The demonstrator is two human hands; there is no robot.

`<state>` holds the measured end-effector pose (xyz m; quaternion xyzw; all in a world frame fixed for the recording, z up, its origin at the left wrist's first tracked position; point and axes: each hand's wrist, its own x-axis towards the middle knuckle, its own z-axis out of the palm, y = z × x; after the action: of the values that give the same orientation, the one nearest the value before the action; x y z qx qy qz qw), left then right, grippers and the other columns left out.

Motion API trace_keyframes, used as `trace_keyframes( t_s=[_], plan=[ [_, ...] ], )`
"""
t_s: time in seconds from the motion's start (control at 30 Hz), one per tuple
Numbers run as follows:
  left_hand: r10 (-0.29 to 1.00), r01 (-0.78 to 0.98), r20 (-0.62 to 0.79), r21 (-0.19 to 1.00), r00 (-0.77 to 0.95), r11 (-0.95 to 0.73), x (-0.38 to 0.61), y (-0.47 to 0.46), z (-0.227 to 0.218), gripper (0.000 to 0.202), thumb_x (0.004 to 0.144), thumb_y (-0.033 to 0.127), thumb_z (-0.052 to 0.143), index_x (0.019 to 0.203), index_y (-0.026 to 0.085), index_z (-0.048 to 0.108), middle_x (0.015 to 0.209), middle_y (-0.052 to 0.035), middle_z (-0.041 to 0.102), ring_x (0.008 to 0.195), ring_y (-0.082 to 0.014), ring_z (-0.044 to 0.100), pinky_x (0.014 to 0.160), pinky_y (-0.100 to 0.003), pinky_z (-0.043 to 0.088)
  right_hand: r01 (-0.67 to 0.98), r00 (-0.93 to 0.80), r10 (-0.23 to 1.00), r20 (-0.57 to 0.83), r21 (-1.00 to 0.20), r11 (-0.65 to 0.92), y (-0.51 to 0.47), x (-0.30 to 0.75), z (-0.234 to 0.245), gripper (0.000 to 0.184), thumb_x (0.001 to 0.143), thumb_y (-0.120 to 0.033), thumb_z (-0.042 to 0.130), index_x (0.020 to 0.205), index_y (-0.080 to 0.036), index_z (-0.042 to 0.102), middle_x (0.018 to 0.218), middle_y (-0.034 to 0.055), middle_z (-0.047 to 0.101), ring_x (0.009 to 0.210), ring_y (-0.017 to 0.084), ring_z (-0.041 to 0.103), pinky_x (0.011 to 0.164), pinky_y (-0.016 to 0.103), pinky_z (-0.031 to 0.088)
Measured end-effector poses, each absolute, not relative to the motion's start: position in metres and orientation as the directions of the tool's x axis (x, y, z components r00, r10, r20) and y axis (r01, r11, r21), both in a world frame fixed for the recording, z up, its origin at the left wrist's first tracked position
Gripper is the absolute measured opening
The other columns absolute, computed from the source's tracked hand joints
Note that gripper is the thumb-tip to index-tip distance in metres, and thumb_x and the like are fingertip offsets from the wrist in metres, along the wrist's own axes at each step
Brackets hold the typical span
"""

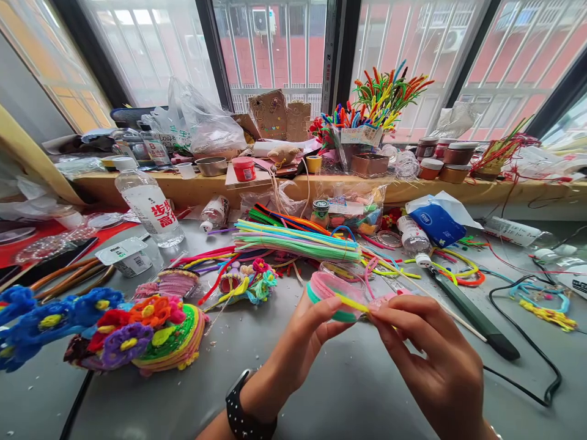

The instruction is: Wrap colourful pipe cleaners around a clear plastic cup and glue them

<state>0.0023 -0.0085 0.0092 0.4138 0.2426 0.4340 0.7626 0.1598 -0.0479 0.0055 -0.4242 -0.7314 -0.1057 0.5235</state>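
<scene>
Above the front of the table, my left hand grips a small cup-like piece of coiled pipe cleaners, with pink, yellow and teal bands. A yellow pipe cleaner runs along its side towards my right hand. The right thumb and forefinger pinch that yellow strand at the piece's right edge. Behind the hands lies a bundle of pastel pipe cleaners. To the left sit a green and yellow coiled piece with flowers and a smaller flowered piece.
A large bottle stands at left beside a plastic cup. At right lie a dark green tool, a black cable and a blue packet. Jars, bags and a box of coloured pipe cleaners line the wooden windowsill.
</scene>
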Motion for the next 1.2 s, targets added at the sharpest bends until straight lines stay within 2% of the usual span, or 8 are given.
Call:
trace_keyframes(
  t_s=[0.13,0.3,0.43,0.6,0.73,0.93,1.07,1.2],
  plan=[
    [0.864,-0.47,-0.011,0.835,0.503,0.285,0.002,-0.01,0.009,0.027,0.082,0.028,0.052,0.104,0.018,0.065,0.114,-0.0066,0.064,0.11,-0.0251,0.054,0.095,-0.041,0.042,0.742,-0.064,0.515,0.855,-0.305,0.597,-0.047,0.158,0.006,0.021,0.078,-0.004,0.06,0.093,-0.019,0.062,0.084,0.0022,0.057,0.072,0.009,0.057,0.065,0.019,0.051],
    [0.859,-0.505,0.005,0.811,0.512,0.296,0.002,-0.009,0.009,0.025,0.084,0.026,0.049,0.094,0.015,0.069,0.108,-0.0075,0.067,0.11,-0.025,0.055,0.094,-0.038,0.043,0.73,-0.041,0.517,0.855,-0.328,0.599,-0.048,0.158,0.008,0.019,0.078,-0.007,0.062,0.093,-0.019,0.059,0.082,0.0023,0.058,0.073,0.01,0.057,0.057,0.017,0.05],
    [0.857,-0.59,0.047,0.745,0.512,0.312,0.0,-0.007,0.012,0.023,0.081,0.024,0.053,0.094,0.017,0.07,0.103,-0.0043,0.07,0.103,-0.0206,0.059,0.091,-0.034,0.047,0.694,0.034,0.559,0.828,-0.422,0.583,-0.051,0.163,0.007,0.021,0.078,-0.01,0.063,0.096,-0.019,0.057,0.084,0.0025,0.06,0.075,0.01,0.059,0.062,0.017,0.051],
    [0.837,-0.656,0.047,0.646,0.544,0.39,-0.002,-0.006,0.018,0.029,0.074,0.025,0.059,0.1,0.017,0.068,0.096,-0.0049,0.072,0.097,-0.0193,0.062,0.088,-0.033,0.049,0.571,0.069,0.613,0.787,-0.535,0.623,-0.054,0.166,0.009,0.018,0.079,-0.009,0.06,0.092,-0.022,0.058,0.079,0.0011,0.061,0.072,0.011,0.059,0.058,0.019,0.05],
    [0.822,-0.663,0.026,0.606,0.569,0.439,-0.003,-0.008,0.021,0.043,0.072,0.026,0.06,0.113,0.015,0.062,0.098,-0.0084,0.072,0.096,-0.0205,0.063,0.086,-0.032,0.049,0.529,0.003,0.602,0.799,-0.512,0.677,-0.056,0.166,0.012,0.024,0.077,-0.003,0.059,0.092,-0.021,0.061,0.078,0.0005,0.062,0.072,0.011,0.06,0.062,0.02,0.051],
    [0.769,-0.686,0.099,0.533,0.632,0.495,-0.002,-0.01,0.022,0.05,0.075,0.024,0.059,0.124,0.015,0.054,0.104,-0.0101,0.07,0.099,-0.0193,0.063,0.085,-0.031,0.049,0.506,-0.007,0.577,0.816,-0.495,0.706,-0.058,0.168,0.013,0.028,0.076,0.0,0.06,0.093,-0.021,0.063,0.083,0.001,0.061,0.074,0.011,0.059,0.064,0.022,0.051],
    [0.733,-0.666,0.12,0.535,0.669,0.521,-0.002,-0.009,0.021,0.048,0.075,0.027,0.058,0.12,0.013,0.056,0.104,-0.0106,0.07,0.095,-0.0206,0.065,0.086,-0.031,0.048,0.516,0.007,0.565,0.825,-0.487,0.705,-0.057,0.168,0.012,0.029,0.075,0.0,0.061,0.094,-0.022,0.064,0.083,0.0019,0.061,0.073,0.013,0.06,0.062,0.025,0.052],
    [0.699,-0.629,0.127,0.568,0.704,0.531,-0.004,-0.008,0.019,0.04,0.076,0.03,0.055,0.107,0.006,0.064,0.103,-0.0131,0.07,0.093,-0.0219,0.066,0.085,-0.029,0.047,0.532,0.016,0.569,0.822,-0.488,0.692,-0.057,0.167,0.013,0.031,0.074,0.001,0.06,0.093,-0.023,0.064,0.082,0.0018,0.062,0.071,0.013,0.06,0.06,0.026,0.051]
  ],
)
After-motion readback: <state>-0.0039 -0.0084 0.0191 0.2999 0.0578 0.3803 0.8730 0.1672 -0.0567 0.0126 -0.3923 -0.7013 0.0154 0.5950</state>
